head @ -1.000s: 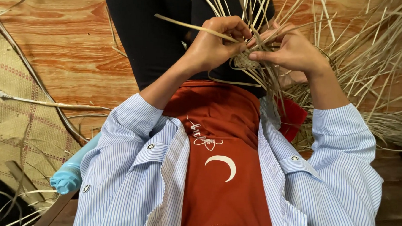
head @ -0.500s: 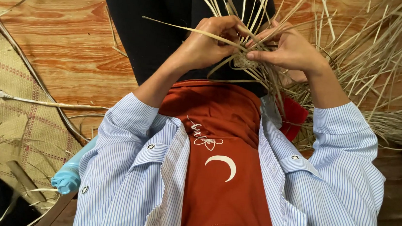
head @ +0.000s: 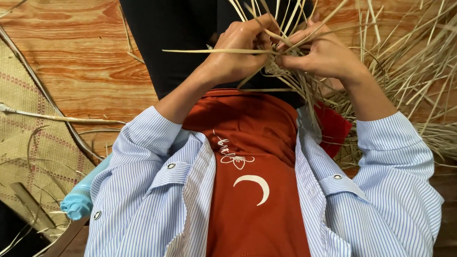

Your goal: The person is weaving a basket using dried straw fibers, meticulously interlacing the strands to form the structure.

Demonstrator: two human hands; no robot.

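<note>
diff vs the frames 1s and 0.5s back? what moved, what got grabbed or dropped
The long strip held by the left hand swung from a slant to nearly level, pointing left. Nothing was let go: the right hand still pinches the woven knot. The mat, blue bottle and loose straw lie unchanged.

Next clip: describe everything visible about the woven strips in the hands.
The strips are thin, flat, pale tan, like dry reed or split cane. A small woven knot sits over the lap, with loose ends fanning up and rightward over the wooden floor. The left hand pinches one strip that sticks out horizontally to the left; the right hand grips the woven part.
</note>
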